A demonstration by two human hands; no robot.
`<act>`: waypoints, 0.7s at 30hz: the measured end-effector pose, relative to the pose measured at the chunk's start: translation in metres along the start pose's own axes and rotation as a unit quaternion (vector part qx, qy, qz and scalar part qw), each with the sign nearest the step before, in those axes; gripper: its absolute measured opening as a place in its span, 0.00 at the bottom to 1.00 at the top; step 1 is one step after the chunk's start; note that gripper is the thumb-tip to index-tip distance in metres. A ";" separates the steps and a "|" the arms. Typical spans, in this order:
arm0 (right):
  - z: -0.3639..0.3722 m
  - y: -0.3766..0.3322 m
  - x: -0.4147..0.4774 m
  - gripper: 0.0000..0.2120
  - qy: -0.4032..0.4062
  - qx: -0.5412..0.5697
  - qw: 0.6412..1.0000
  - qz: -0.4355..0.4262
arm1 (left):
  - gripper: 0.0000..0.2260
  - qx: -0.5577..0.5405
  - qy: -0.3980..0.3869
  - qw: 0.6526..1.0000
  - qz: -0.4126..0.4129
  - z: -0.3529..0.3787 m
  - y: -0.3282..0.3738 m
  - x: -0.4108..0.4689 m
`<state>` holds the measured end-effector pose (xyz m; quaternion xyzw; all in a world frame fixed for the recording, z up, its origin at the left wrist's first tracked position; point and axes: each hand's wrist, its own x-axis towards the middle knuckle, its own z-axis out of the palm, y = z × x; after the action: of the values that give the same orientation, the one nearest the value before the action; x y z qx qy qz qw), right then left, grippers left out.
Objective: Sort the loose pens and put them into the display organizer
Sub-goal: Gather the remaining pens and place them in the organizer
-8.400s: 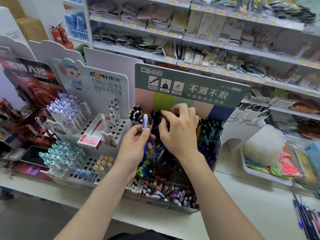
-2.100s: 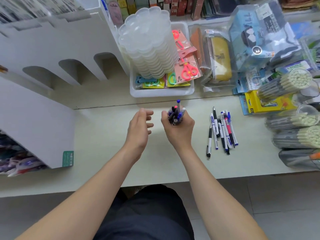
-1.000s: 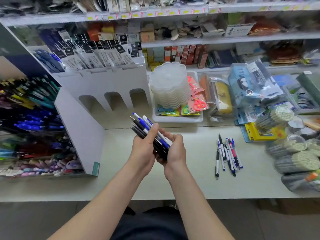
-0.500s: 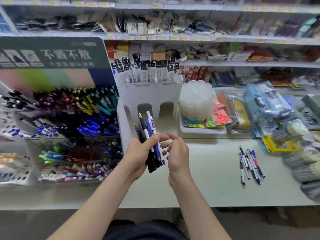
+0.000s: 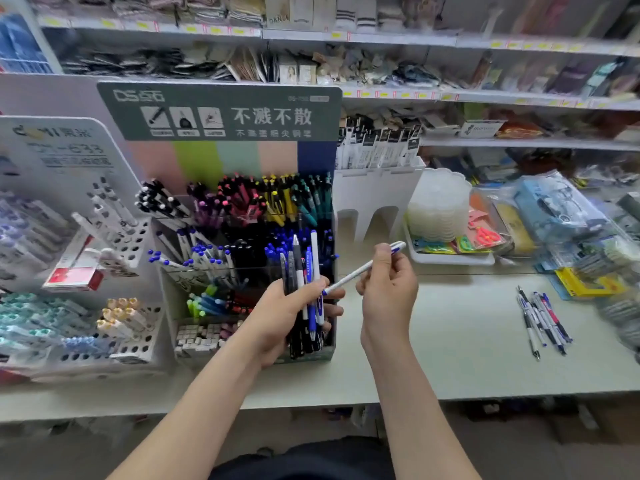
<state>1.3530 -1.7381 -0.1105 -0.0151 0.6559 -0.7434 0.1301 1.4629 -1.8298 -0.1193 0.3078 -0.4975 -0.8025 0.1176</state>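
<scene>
A pale worktop carries the tall display organizer on its left, its tiered compartments packed with coloured pens standing tilted. In front of the organizer's right end, the left hand is clamped around a bundle of pens held upright. Just beside it, the right hand pinches a single white pen, slanted with its lower tip at the bundle. Well apart to the right, a few loose pens lie side by side on the worktop.

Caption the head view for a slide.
Mid-sort: left hand grips a bundle of pens; right hand pinches one white pen by the display organizer.
</scene>
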 end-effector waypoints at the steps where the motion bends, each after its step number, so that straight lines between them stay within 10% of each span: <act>1: 0.003 0.000 -0.005 0.14 0.006 0.006 1.000 -0.020 | 0.13 -0.006 0.013 1.000 0.006 -0.005 0.003 -0.003; 16: 0.030 0.002 -0.051 0.04 -0.038 0.149 0.988 0.014 | 0.13 -0.182 0.128 0.974 0.051 -0.028 0.027 -0.009; 21: 0.037 0.001 -0.048 0.05 -0.125 -0.031 0.989 -0.074 | 0.13 -0.127 0.123 0.982 0.058 -0.013 0.032 -0.008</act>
<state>1.4061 -1.7638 -0.0993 -0.1603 0.6541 -0.7229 0.1545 1.4729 -1.8507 -0.0927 0.3575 -0.3900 -0.8069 0.2627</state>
